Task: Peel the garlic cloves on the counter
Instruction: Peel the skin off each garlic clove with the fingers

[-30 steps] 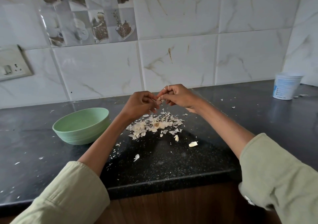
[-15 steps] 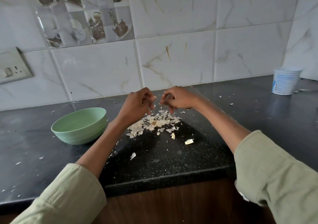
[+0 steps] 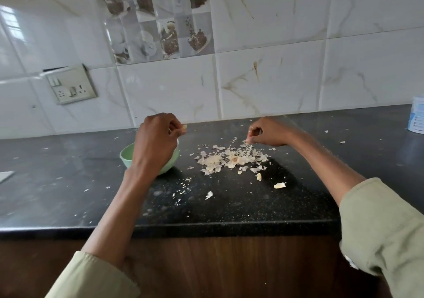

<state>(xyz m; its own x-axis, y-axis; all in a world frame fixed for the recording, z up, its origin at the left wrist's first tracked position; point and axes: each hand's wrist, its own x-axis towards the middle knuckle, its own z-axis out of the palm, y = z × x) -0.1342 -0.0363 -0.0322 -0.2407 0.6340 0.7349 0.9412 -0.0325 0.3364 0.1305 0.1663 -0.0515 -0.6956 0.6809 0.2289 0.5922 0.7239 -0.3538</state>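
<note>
My left hand hovers over the green bowl, hiding most of it, and pinches a small pale garlic clove at its fingertips. My right hand is lowered to the far edge of the pile of garlic skins, with its curled fingertips pinched together on a scrap of skin. Two pale garlic pieces lie loose on the black counter, just in front of the pile.
Skin flakes are scattered across the counter. A white tub stands at the far right by the tiled wall. A wall socket is at the back left. A flat white object shows at the left edge.
My hands have come apart. The left carried the clove left over the bowl; the right dropped to the skin pile. The view has shifted left.
</note>
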